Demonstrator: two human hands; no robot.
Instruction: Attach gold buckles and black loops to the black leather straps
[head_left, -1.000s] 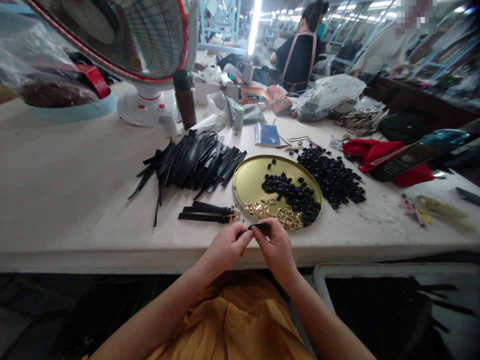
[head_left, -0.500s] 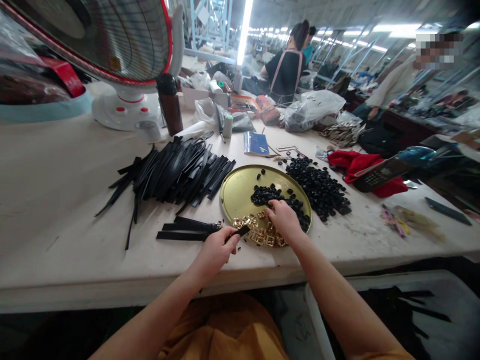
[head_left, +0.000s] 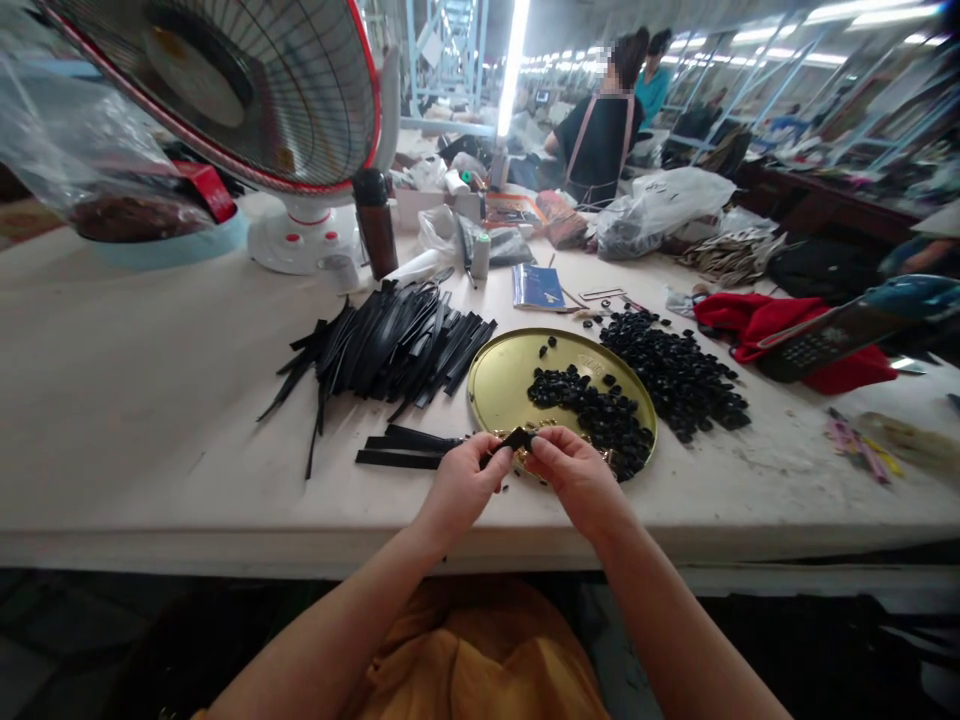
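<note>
My left hand (head_left: 465, 485) is closed in a pinch on a short black strap (head_left: 516, 437), whose free end points to the right. Against that end, my right hand (head_left: 577, 478) has its thumb and forefinger pressed together; whatever small thing is between them is hidden. Both hands are over the near edge of a round gold-coloured tray (head_left: 491, 365). Black loops (head_left: 592, 405) are heaped on the tray, and gold metal buckles (head_left: 609, 457) lie partly hidden behind my fingers. Beside my left hand are a few black straps (head_left: 401, 459) on the table.
A big pile of black straps (head_left: 382, 345) lies left of the tray, and more black loops (head_left: 675, 370) are heaped to its right. Farther back stand a fan (head_left: 300, 240), a dark bottle (head_left: 375, 225) and a blue booklet (head_left: 538, 287). A red cloth (head_left: 739, 320) lies at right.
My right hand has come away from the pieces on the tray and met the strap end in my left hand. The view has swung slightly left.
</note>
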